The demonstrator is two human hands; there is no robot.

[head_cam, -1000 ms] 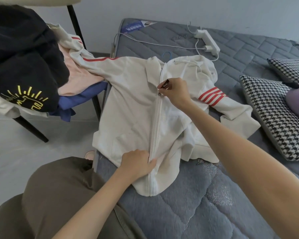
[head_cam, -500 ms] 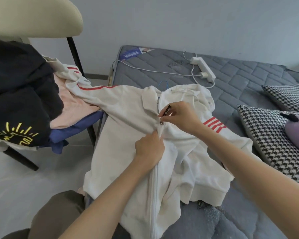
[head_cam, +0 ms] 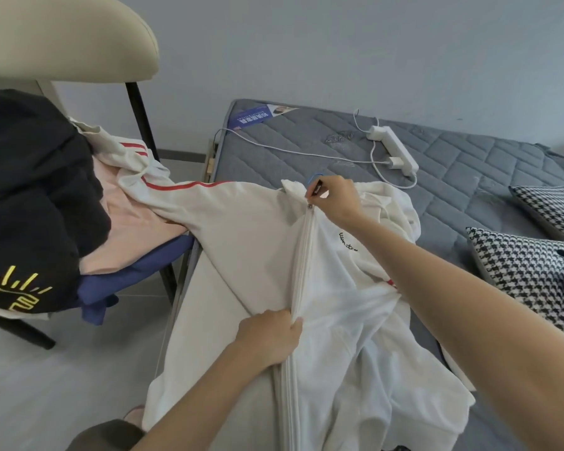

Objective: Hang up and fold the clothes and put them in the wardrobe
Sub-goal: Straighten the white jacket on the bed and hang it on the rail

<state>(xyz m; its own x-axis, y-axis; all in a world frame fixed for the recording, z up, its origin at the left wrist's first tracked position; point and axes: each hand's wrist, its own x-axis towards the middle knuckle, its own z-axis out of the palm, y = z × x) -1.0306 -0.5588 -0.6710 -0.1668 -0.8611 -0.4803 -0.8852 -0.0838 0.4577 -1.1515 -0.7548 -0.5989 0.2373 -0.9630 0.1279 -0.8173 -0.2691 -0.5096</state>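
Observation:
A white zip jacket (head_cam: 241, 252) with red stripes on its sleeves lies across the near edge of the grey mattress (head_cam: 469, 164). One sleeve trails left onto the chair. Its zip is closed up to the collar. My right hand (head_cam: 334, 198) pinches the zip pull (head_cam: 316, 192) at the collar. My left hand (head_cam: 271, 333) grips the fabric beside the zip lower down and holds it taut. A bit of a blue hanger hook (head_cam: 314, 178) pokes out above the collar.
A chair (head_cam: 79, 30) at the left is piled with a black garment (head_cam: 30, 203), a pink one (head_cam: 134, 229) and a blue one (head_cam: 134, 275). A white power strip (head_cam: 394, 151) with cables lies on the mattress. Houndstooth cushions (head_cam: 528, 275) sit at the right.
My right hand has drawn the zip pull up from the chest to the collar. My left hand shifted along the zip and now holds it lower. The view rose.

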